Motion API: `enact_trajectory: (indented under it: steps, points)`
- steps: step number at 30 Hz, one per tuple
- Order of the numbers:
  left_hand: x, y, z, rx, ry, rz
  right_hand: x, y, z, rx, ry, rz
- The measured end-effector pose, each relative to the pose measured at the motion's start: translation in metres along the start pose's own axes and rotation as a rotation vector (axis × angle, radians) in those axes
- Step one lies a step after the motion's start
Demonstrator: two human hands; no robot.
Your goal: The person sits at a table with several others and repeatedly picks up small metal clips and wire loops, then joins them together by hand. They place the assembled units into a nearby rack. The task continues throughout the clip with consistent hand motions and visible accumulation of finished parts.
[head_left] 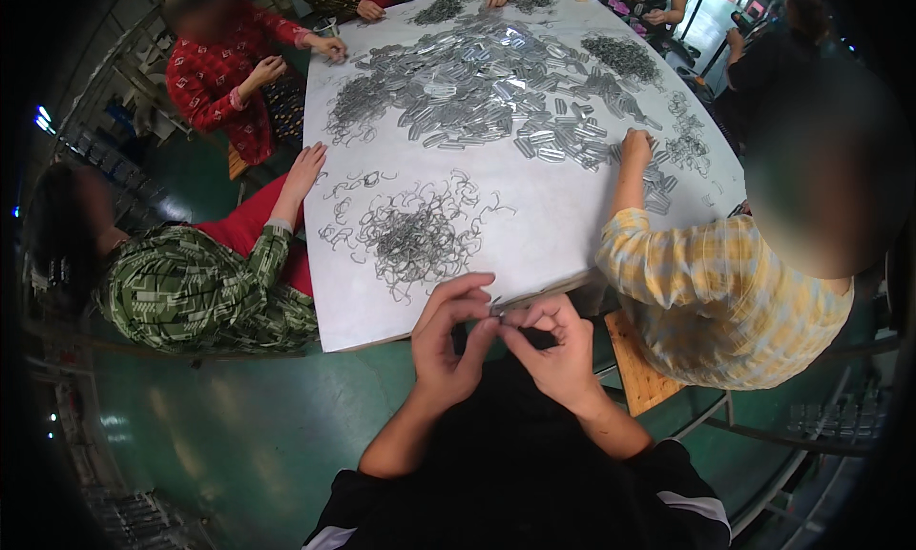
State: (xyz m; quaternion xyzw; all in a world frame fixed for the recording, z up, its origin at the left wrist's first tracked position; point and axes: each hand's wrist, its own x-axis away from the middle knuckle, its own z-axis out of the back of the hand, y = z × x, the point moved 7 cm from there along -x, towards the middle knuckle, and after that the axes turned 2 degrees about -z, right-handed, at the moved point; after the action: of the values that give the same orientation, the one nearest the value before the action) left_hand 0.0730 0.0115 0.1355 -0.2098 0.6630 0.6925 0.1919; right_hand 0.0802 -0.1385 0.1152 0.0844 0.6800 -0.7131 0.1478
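My left hand (pixel 450 332) and my right hand (pixel 555 344) meet just off the near edge of the white table, fingertips pinched together. Between them is a small dark metal piece, mostly covered by the fingers, so its kind cannot be made out. Just beyond my left hand lies a loose pile of thin curved wire pieces (pixel 420 243). Farther off, a broad heap of flat, slotted silvery metal plates (pixel 506 78) covers the table's middle.
The white table (pixel 363 316) has more wire piles (pixel 622 58) along its sides. A person in yellow plaid (pixel 706 273) sits close on the right, reaching over the plates. On the left sit people in green-patterned (pixel 191 283) and red clothing (pixel 215 83). A wooden stool (pixel 641 369) stands at right.
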Motion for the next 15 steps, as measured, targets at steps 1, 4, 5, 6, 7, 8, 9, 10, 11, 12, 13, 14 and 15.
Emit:
enact_trajectory:
  steps: [1, 4, 5, 6, 7, 8, 9, 10, 11, 12, 13, 14, 15]
  points:
    - [0.002, 0.001, 0.001, -0.016, 0.012, 0.000, 0.000, 0.001, -0.003, 0.005, -0.044, -0.009]
    - [0.011, 0.004, 0.006, -0.066, 0.029, -0.022, -0.012, -0.004, -0.001, -0.088, -0.147, 0.049]
    - [0.013, 0.007, 0.008, -0.101, 0.027, -0.038, -0.019, 0.000, 0.005, -0.070, -0.122, 0.037]
    - [0.015, 0.011, 0.009, -0.143, 0.026, -0.055, -0.028, 0.009, 0.011, -0.058, -0.099, 0.026]
    - [0.017, 0.013, 0.011, -0.142, 0.042, -0.056, -0.046, 0.029, 0.020, 0.010, -0.038, -0.010]
    - [0.018, 0.012, 0.012, -0.134, 0.053, -0.059, -0.071, 0.047, 0.027, 0.093, 0.054, -0.076]
    - [0.019, 0.012, 0.012, -0.127, 0.059, -0.062, -0.100, 0.074, 0.039, 0.244, 0.113, -0.054]
    - [0.020, 0.011, 0.011, -0.112, 0.058, -0.051, -0.131, 0.106, 0.052, 0.400, 0.147, -0.079]
    - [0.021, 0.009, 0.010, -0.094, 0.056, -0.044, -0.156, 0.138, 0.066, 0.559, 0.186, -0.102]
    - [0.022, 0.006, 0.010, -0.085, 0.062, -0.043, -0.175, 0.171, 0.071, 0.674, 0.205, -0.063]
    - [0.022, 0.002, 0.011, -0.074, 0.093, -0.046, -0.198, 0.199, 0.077, 0.795, 0.230, -0.020]
    - [0.024, 0.001, 0.014, -0.069, 0.126, -0.050, -0.216, 0.224, 0.075, 0.897, 0.240, -0.008]
    - [0.022, -0.003, 0.008, -0.055, 0.098, -0.046, -0.223, 0.243, 0.093, 1.020, 0.285, -0.006]
